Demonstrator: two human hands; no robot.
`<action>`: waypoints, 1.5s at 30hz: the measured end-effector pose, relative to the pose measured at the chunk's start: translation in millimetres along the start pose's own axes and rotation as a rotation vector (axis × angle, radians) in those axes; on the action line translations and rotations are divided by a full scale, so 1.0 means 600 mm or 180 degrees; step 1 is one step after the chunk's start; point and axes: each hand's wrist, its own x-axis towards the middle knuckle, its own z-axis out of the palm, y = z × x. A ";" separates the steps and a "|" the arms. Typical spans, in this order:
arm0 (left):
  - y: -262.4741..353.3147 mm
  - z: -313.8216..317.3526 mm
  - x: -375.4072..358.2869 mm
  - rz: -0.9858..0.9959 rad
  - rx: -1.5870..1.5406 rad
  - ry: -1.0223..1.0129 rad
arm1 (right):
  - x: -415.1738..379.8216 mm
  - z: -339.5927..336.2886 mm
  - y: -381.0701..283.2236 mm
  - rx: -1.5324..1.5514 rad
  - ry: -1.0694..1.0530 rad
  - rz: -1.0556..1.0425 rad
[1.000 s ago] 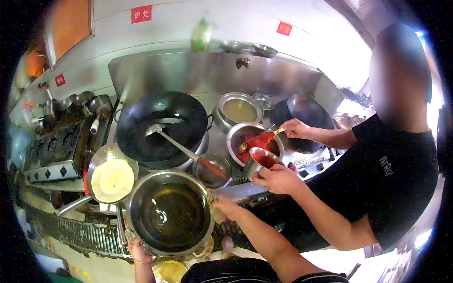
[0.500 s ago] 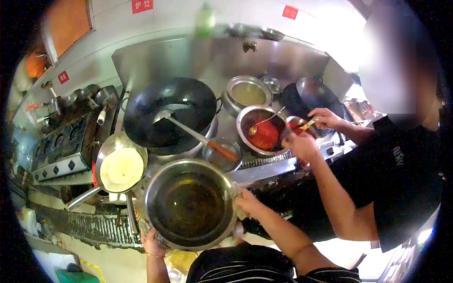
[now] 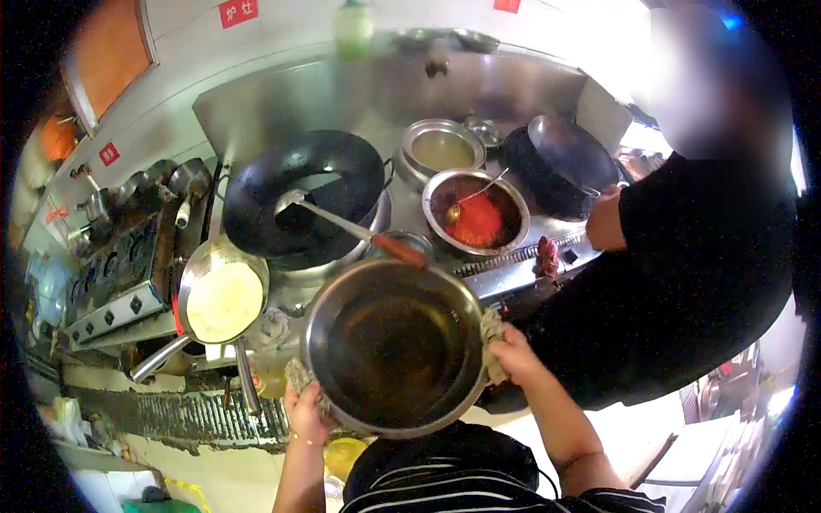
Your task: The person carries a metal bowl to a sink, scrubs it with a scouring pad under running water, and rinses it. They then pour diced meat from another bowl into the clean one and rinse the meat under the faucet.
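A wide steel pot (image 3: pixel 313 340) with dark liquid in it is held in front of my body, off the stove. My left hand (image 3: pixel 305 415) is closed on its left side through a greyish cloth (image 3: pixel 299 376). On the opposite side, my right hand (image 3: pixel 516 355) grips it through another cloth (image 3: pixel 493 346). Just beyond the pot's far rim lies the wooden handle of a ladle (image 3: pixel 342 224), whose bowl rests in a large black wok (image 3: pixel 248 197). A pan (image 3: pixel 192 265) holding something pale yellow stands to the left of the pot.
Behind the pot, a steel pot (image 3: pixel 434 214) holds red contents and a spoon; another pot (image 3: pixel 412 158) holds cloudy liquid. A co-worker in black (image 3: pixel 676 282) stands close on my right, one hand (image 3: pixel 605 218) near a second wok (image 3: pixel 547 188). A burner range (image 3: pixel 111 282) is at left.
My hands have carried the pot to the right, away from the yellow-filled pan. The co-worker's arms have moved from the red-filled pot toward the right-hand wok. A dark red cloth now shows on the stove edge.
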 end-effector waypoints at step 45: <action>0.098 0.425 0.292 -0.0794 0.1279 -0.1210 | 0.131 -0.116 -0.143 0.1655 0.0253 0.0081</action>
